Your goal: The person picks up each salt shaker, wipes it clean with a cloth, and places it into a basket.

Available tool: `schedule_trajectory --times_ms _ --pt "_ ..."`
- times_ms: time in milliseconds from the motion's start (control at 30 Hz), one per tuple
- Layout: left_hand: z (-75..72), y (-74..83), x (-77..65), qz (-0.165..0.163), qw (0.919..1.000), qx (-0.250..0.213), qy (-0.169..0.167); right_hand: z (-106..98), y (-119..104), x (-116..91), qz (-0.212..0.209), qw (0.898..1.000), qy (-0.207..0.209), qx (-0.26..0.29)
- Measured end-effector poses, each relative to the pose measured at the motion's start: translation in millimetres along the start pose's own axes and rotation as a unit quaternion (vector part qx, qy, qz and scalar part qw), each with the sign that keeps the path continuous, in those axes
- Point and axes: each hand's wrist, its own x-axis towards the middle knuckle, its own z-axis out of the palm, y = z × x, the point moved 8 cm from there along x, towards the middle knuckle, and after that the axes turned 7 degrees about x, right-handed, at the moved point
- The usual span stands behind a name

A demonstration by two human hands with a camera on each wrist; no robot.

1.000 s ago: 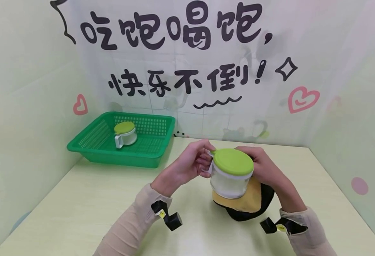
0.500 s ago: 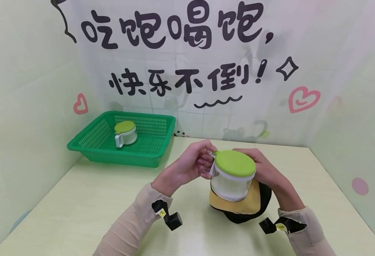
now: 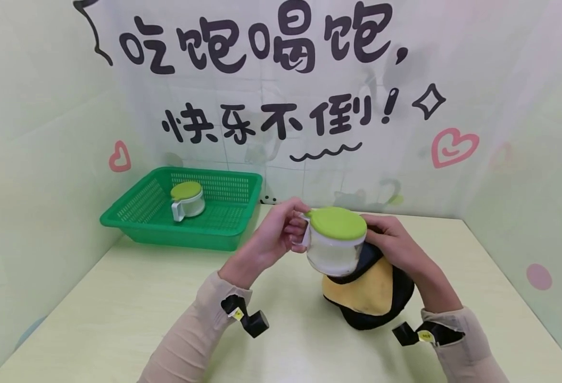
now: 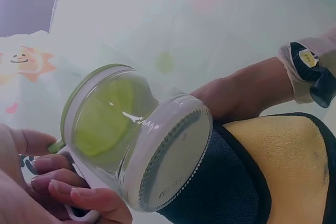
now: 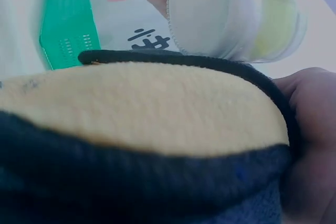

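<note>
My left hand (image 3: 281, 231) grips the white handle of a glass seasoning jar (image 3: 332, 254), its thumb at the tab of the green lid (image 3: 337, 223). The lid sits closed. The jar is off the table, and its ribbed round base shows in the left wrist view, tilted to one side. My right hand (image 3: 396, 243) holds a thick fleece cloth (image 3: 363, 290), yellow with dark navy edges and flaps. A navy part of the cloth lies right against the jar's right side and base. The cloth's lower part hangs down over the table.
At the back left stands a green plastic basket (image 3: 180, 240). A second lidded jar (image 3: 193, 205) of the same kind stands in it. Behind the pale table (image 3: 132, 303) hangs a white printed sheet (image 3: 271, 159) with large black characters.
The jar has gone up and to the left in the last half second. More of the navy flap shows beside it, and my right hand has shifted on the cloth.
</note>
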Motion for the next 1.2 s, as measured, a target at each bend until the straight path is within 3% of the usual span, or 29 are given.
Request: schedule_trajectory --times_ms 300,667,1000,1200 --pt "-21.3 15.5 -4.8 0.058 0.9953 -0.006 0.078 -6.2 0.0 -1.5 0.034 0.999 0.027 -0.013" --pt "-32.1 19.0 -7.1 0.081 0.9861 -0.009 0.145 -7.4 -4.8 -4.4 0.068 0.997 0.02 -0.024" --pt "-33.9 18.9 -6.4 0.087 0.9815 -0.013 0.17 1.4 -13.1 -4.0 0.057 0.998 -0.007 -0.014" --pt "-29.6 14.2 -4.4 0.083 0.9805 -0.015 0.177 17.7 -16.7 -3.2 0.058 0.998 -0.031 -0.022"
